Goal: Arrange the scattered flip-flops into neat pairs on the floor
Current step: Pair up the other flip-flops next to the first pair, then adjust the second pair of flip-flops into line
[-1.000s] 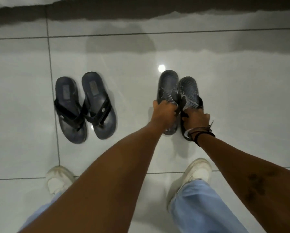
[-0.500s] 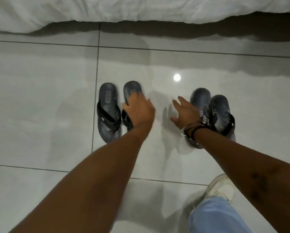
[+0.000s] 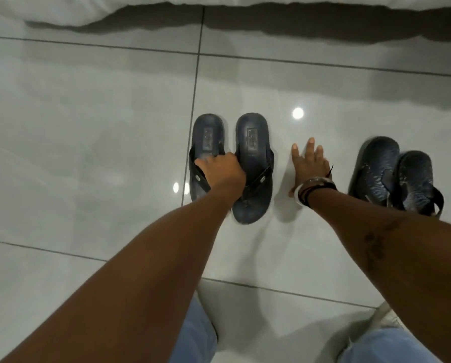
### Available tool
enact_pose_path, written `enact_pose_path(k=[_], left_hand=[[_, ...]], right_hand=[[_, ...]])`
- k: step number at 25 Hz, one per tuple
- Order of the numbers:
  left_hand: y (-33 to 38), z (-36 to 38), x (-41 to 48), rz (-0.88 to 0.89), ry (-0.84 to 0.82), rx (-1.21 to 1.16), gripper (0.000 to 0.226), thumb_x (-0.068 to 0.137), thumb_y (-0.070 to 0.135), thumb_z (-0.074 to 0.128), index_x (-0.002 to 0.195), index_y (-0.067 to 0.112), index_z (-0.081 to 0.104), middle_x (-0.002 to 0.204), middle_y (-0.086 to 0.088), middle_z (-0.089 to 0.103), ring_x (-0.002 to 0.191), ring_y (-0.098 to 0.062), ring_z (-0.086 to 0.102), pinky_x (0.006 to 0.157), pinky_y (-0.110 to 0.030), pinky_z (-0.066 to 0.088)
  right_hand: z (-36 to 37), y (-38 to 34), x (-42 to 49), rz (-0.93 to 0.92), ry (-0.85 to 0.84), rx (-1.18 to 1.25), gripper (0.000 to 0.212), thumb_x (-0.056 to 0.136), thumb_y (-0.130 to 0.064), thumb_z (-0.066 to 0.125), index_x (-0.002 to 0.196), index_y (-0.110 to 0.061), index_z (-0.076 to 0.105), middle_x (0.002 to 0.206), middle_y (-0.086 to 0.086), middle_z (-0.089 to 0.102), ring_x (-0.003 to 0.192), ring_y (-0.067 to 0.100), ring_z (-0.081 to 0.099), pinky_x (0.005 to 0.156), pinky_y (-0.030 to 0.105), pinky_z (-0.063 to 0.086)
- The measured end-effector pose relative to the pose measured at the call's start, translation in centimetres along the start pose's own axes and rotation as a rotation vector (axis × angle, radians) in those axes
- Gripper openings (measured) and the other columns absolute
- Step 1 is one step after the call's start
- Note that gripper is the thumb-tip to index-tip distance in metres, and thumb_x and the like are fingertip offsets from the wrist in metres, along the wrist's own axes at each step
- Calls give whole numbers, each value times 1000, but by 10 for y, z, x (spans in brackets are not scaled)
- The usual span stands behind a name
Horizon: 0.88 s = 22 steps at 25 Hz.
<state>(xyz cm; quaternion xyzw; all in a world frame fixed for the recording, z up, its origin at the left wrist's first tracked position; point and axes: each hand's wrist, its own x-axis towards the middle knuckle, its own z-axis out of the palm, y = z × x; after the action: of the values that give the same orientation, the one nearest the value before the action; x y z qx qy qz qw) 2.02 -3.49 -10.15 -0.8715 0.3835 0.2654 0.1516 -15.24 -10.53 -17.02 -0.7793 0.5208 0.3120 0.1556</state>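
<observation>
Two dark flip-flops lie side by side on the glossy tile floor: the left flip-flop (image 3: 206, 137) and the right flip-flop (image 3: 253, 142). My left hand (image 3: 220, 170) rests over the straps between them, fingers curled onto the left one's strap. My right hand (image 3: 309, 163), with bands at the wrist, hovers with fingers spread just right of this pair, holding nothing. Farther right sits a patterned dark pair of sandals (image 3: 391, 174), close together and untouched.
A white bed sheet (image 3: 88, 9) hangs along the top edge with a dark gap under it. My white shoe (image 3: 386, 318) and light blue trouser legs (image 3: 193, 334) are at the bottom. Bare tile floor (image 3: 75, 153) spreads to the left.
Both hands let go of the patterned pair and moved left. My left hand has come down on the straps of the plain pair; my right hand has drawn away from the patterned pair.
</observation>
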Motion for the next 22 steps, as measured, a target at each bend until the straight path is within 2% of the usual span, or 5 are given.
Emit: enact_pose_path(k=[8,11,16,19,22], left_hand=[[-48,-64,88,-75,68,-16,9,85,23,62,92,20,57,106,-9,66,113,-31,52,110,-54,22],[-48,-71,109,-64,40,8,19,85,24,61,102,16,59,111,-12,64,117,-32,50,112,-55,20],[-43,-63,120,-95,16,-47,18,86,28,64,96,16,56,105,-11,65,115,-33,53,112,-54,22],[-43,-58,117,-132,59,-78,28,86,37,64,100,12,61,103,-13,66,112,-33,54,110,-53,25],[-36,-45,93,-98,253,-29,41,91,43,53,113,9,61,116,-18,60,118,-37,49,111,-57,23]], right_hand=[[24,5,-9,40,-28,-18,105,84,-15,70,151,-29,-10,160,14,-17,149,36,-4,115,41,28],[23,1,-9,59,-38,26,109,81,-12,72,150,-31,-10,159,12,-19,149,36,-7,117,43,25],[24,7,-6,46,-42,14,110,81,-13,74,150,-32,-9,160,13,-19,148,37,-7,117,44,26],[21,4,-10,17,-19,15,96,89,-6,62,152,-28,-6,160,15,-17,149,38,-5,116,44,25],[8,7,-16,-7,-48,48,74,96,-2,41,153,-26,1,161,13,-13,149,37,-2,118,47,20]])
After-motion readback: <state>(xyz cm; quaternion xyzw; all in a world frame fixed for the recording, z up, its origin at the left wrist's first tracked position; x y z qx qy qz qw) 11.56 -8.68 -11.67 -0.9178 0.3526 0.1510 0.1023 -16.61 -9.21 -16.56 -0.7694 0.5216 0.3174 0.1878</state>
